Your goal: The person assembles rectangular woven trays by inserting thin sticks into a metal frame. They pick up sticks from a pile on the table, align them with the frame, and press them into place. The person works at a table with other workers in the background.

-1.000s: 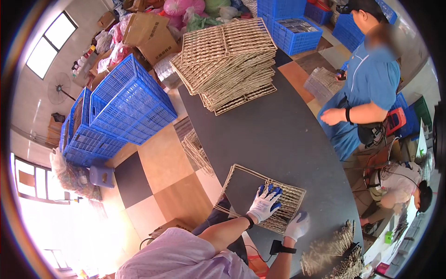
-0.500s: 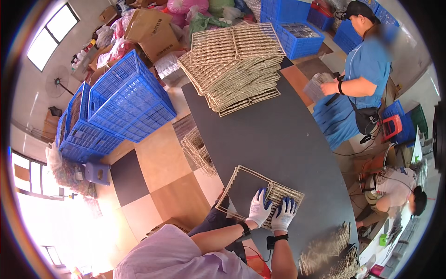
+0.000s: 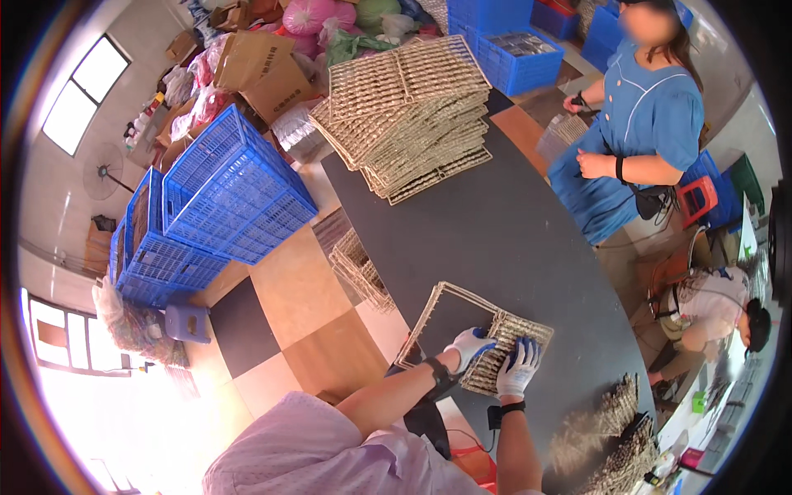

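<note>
A rectangular beige wire rack [image 3: 432, 310] lies on the dark table at its near left edge. Tight rows of small beige pieces [image 3: 481, 375] fill its right part, while its left part is an open frame. My left hand [image 3: 472, 346], in a white glove with blue fingers, is bent at the inner edge of the rows and seems to grip there; its fingertips are partly hidden. On the rows beside it rests my right hand [image 3: 518, 369], gloved alike, its fingers stretched out.
A tall stack of similar racks [image 3: 404, 107] stands at the table's far end. More beige pieces [image 3: 606, 437] lie near right. Blue crates [image 3: 239, 186] and a stool [image 3: 187, 322] are on the left floor. One person [image 3: 639, 124] stands beyond the table; another [image 3: 709, 309] sits at right.
My left fingers have gone from stretched to bent at the rows. My right hand stays spread on them. The standing person has turned toward the table and moved their hands apart.
</note>
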Demonstrator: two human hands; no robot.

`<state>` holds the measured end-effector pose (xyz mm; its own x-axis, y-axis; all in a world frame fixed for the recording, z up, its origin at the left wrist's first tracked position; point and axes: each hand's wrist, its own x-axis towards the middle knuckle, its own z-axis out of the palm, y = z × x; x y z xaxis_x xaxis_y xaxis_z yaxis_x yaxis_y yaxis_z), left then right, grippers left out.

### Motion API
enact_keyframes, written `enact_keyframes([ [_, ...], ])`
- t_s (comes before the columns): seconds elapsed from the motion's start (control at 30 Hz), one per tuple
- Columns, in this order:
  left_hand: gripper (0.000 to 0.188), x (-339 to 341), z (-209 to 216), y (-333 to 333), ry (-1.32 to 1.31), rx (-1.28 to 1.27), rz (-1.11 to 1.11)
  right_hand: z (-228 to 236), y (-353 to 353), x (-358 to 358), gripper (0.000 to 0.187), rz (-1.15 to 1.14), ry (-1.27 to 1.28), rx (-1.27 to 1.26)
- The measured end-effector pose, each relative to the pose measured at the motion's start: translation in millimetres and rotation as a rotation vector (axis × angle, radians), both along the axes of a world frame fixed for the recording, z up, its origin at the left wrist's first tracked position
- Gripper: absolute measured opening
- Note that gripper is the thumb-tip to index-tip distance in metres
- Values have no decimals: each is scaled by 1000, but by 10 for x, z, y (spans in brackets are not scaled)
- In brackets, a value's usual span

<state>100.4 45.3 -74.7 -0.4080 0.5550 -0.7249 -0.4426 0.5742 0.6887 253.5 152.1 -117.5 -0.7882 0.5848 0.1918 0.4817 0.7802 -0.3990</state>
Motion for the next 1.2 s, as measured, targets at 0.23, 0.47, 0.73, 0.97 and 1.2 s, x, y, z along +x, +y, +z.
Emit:
enact_keyframes([
  [0.23,56,71,-216,108,556,-221,-239,52,-7,-29,49,-1,13,25],
  [0.47,53,135,-323,109,861,-353,-362,13,-34,-26,52,-24,-97,24],
  [0.73,48,-41,-328,91,642,-216,-377,130,37,38,62,8,-117,-72],
  [0.97,40,-147,-294,72,506,-144,-387,690,-15,134,93,325,-343,-33],
  [1.2,39,-218,-366,52,619,-114,-517,742,103,-264,110,458,-765,39],
])
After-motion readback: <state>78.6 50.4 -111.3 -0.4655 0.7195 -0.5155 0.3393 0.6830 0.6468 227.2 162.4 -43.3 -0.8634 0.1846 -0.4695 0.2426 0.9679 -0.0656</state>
